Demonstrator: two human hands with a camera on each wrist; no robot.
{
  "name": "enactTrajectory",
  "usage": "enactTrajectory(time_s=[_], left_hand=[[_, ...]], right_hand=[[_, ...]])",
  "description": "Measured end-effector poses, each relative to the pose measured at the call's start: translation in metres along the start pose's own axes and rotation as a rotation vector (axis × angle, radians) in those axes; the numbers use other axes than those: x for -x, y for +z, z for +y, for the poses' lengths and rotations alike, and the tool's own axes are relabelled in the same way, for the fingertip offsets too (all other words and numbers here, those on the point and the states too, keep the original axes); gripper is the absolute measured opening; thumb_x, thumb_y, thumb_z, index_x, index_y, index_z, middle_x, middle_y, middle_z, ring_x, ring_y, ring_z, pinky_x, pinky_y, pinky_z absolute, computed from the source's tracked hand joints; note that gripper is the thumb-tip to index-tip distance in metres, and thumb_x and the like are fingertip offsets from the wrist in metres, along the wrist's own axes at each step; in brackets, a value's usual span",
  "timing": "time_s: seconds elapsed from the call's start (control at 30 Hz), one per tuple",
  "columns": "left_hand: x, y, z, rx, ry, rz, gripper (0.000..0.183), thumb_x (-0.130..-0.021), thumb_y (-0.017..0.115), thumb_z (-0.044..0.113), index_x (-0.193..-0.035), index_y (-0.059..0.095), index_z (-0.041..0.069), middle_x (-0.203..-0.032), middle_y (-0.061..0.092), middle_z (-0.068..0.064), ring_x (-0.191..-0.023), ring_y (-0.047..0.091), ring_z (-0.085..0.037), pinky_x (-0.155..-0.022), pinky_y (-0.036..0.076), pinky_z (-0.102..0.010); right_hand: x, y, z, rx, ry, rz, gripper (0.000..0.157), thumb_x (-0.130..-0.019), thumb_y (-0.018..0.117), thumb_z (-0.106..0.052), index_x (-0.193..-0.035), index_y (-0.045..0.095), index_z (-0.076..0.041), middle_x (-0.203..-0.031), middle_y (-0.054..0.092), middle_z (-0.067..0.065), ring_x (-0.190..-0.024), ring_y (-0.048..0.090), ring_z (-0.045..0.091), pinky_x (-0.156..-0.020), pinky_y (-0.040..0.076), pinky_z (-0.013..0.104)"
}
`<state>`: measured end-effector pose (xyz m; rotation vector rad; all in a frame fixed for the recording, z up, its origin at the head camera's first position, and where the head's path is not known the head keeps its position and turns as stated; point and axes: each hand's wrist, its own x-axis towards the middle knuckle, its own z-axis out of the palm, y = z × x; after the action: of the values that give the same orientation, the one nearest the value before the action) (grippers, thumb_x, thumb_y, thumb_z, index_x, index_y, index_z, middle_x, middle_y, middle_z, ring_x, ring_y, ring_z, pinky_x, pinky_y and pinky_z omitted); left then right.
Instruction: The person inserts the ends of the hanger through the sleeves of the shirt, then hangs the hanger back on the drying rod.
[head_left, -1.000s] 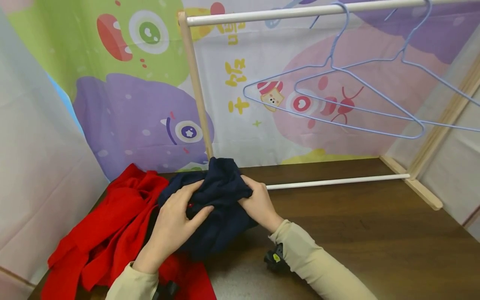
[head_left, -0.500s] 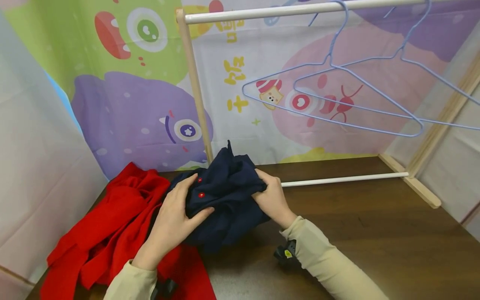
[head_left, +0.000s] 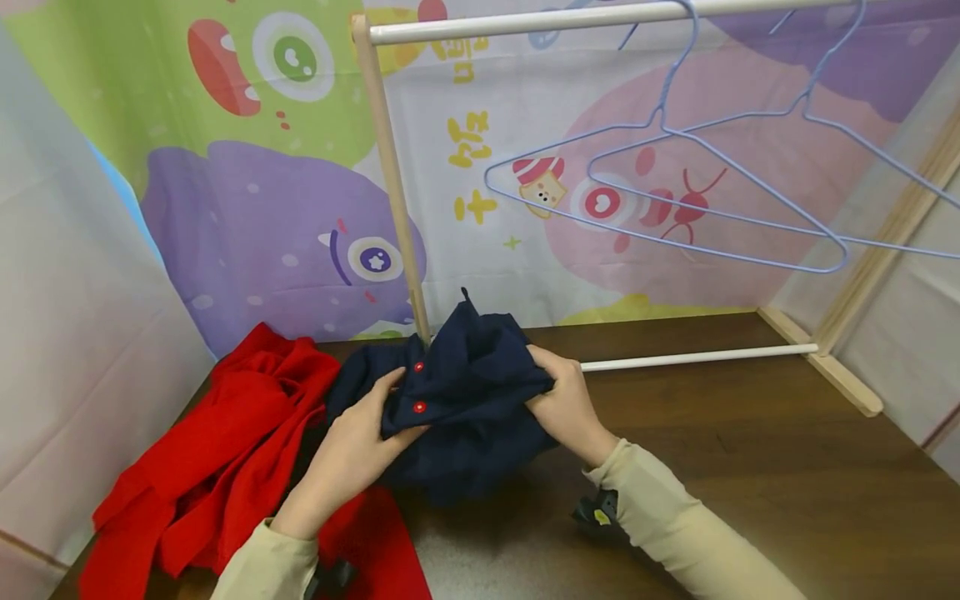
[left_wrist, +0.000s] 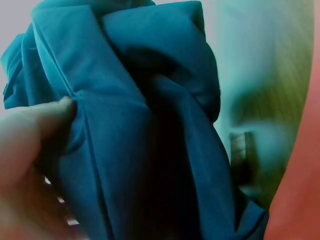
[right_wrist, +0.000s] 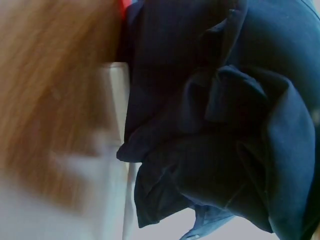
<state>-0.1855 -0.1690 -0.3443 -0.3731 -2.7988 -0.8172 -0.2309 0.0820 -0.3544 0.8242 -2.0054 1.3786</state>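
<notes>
A bunched navy shirt (head_left: 472, 392) with two red buttons showing is held up between my hands over the table. My left hand (head_left: 341, 462) holds its left edge by the buttons, fingers behind and thumb below. In the left wrist view the thumb (left_wrist: 47, 120) presses on a fold of the shirt (left_wrist: 120, 115). At the other side my right hand (head_left: 567, 404) grips the cloth, with some fingertips hidden behind it. Dark folds of the shirt (right_wrist: 210, 135) fill much of the right wrist view, where the right hand is not clearly seen.
A crumpled red garment (head_left: 217, 442) lies at the left, partly under my left arm. Behind stands a rack with a white top rail (head_left: 525, 25) and a low white bar (head_left: 697, 358). Blue wire hangers (head_left: 667, 242) hang at the right. The table (head_left: 750, 450) is dark wood.
My right hand has moved to the right, spreading the navy shirt wider. Both red buttons have come into fuller view and shifted right. The left hand has moved only slightly.
</notes>
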Motion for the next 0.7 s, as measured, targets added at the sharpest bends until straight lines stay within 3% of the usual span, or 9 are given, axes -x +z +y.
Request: enactTrajectory(time_s=[0.13,0.27,0.47,0.7], left_hand=[[0.000,0.005,0.003,-0.011,0.065,0.017,0.047,-0.086,0.062,0.029,-0.130,0.049,0.019,-0.123,0.058,-0.007,-0.105,0.059,-0.025,-0.088,0.046,-0.046],[0.000,0.007,0.004,-0.010,0.096,0.093,0.033,-0.085,0.063,0.013,-0.117,0.059,0.018,-0.112,0.064,-0.007,-0.095,0.063,-0.024,-0.083,0.049,-0.044],[0.001,0.007,0.007,0.019,0.110,0.164,0.028,-0.083,0.061,0.003,-0.109,0.064,0.014,-0.103,0.067,-0.008,-0.085,0.065,-0.026,-0.079,0.050,-0.045],[0.001,0.008,0.007,0.045,0.121,0.108,0.034,-0.082,0.060,0.001,-0.110,0.064,0.019,-0.107,0.066,-0.003,-0.095,0.063,-0.022,-0.085,0.048,-0.042]], right_hand=[[0.007,-0.006,0.002,0.012,-0.027,-0.069,0.018,-0.078,0.066,-0.001,-0.093,0.066,-0.010,-0.090,0.068,0.005,-0.081,0.064,0.013,-0.073,0.050,0.026],[0.013,-0.014,0.003,0.031,-0.028,-0.172,0.023,-0.079,0.066,-0.005,-0.100,0.064,-0.014,-0.096,0.067,0.002,-0.087,0.062,0.013,-0.077,0.049,0.028],[0.023,-0.026,0.000,0.098,-0.032,-0.299,0.040,-0.077,0.071,-0.011,-0.116,0.059,-0.014,-0.113,0.062,0.001,-0.103,0.059,0.016,-0.087,0.047,0.030],[0.039,-0.037,-0.001,0.130,0.010,-0.464,0.057,-0.077,0.073,-0.024,-0.128,0.049,-0.016,-0.124,0.055,0.001,-0.112,0.054,0.017,-0.091,0.045,0.032]])
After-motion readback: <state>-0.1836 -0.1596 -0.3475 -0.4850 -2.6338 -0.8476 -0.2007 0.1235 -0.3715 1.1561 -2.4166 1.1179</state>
